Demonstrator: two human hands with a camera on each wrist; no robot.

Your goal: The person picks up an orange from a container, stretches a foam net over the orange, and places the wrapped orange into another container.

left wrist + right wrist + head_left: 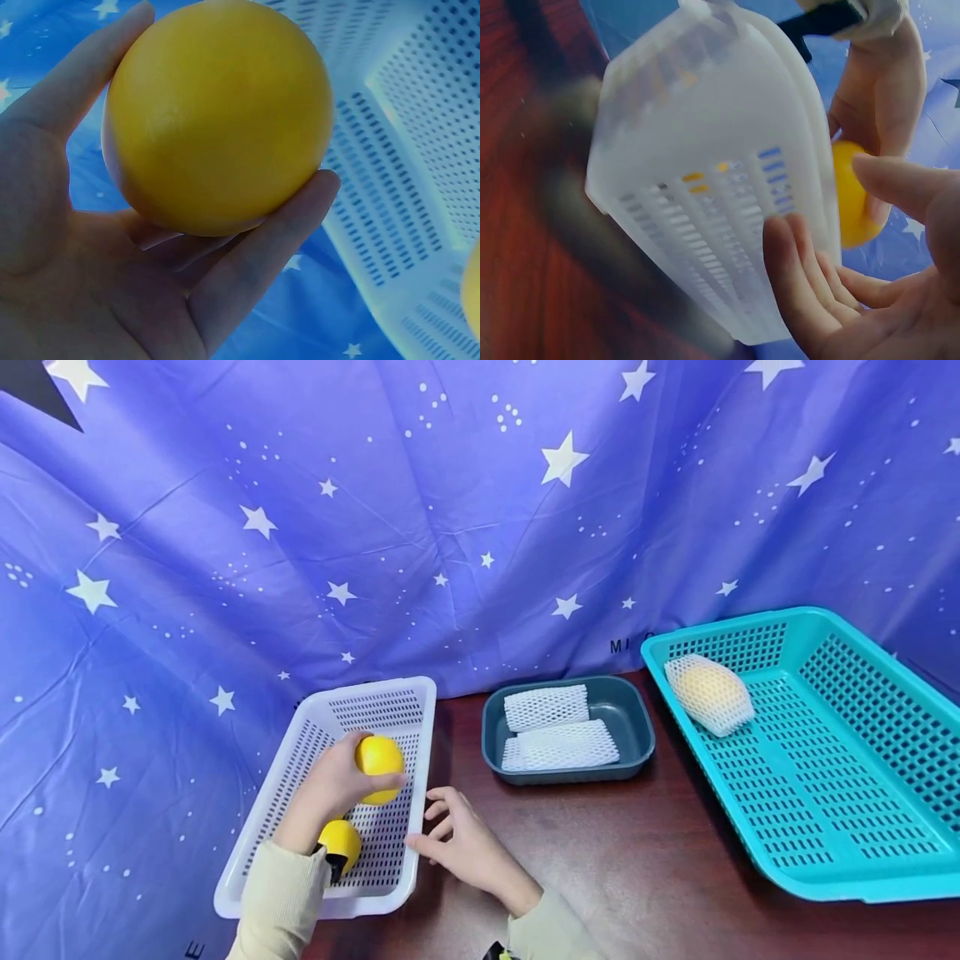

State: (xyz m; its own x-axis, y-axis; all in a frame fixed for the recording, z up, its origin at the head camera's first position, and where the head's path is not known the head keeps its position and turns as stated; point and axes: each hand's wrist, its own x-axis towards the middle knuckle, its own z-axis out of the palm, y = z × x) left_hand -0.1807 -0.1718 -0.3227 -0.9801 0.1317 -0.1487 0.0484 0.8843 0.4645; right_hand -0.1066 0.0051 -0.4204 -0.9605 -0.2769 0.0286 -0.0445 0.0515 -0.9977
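Note:
My left hand (339, 777) grips a smooth yellow round fruit (380, 768) over the white basket (424, 760). The left wrist view shows thumb and fingers spread around this yellow fruit (221, 120). A second yellow round fruit (341, 842) lies in the basket below the left wrist, partly hidden by the sleeve. My right hand (468, 847) is at the basket's right side, its fingers loosely bent outside the wall and the thumb near the rim. In the right wrist view, nothing shows between the fingers of the right hand (840, 292); whether they touch the basket (705, 127) I cannot tell.
A dark teal tray (641, 735) right of the basket holds white foam net sleeves (566, 745). Farther right, a large turquoise basket (795, 760) contains one yellowish fruit in a foam net (708, 693). A blue star-patterned cloth (450, 527) hangs behind the dark red table (600, 860).

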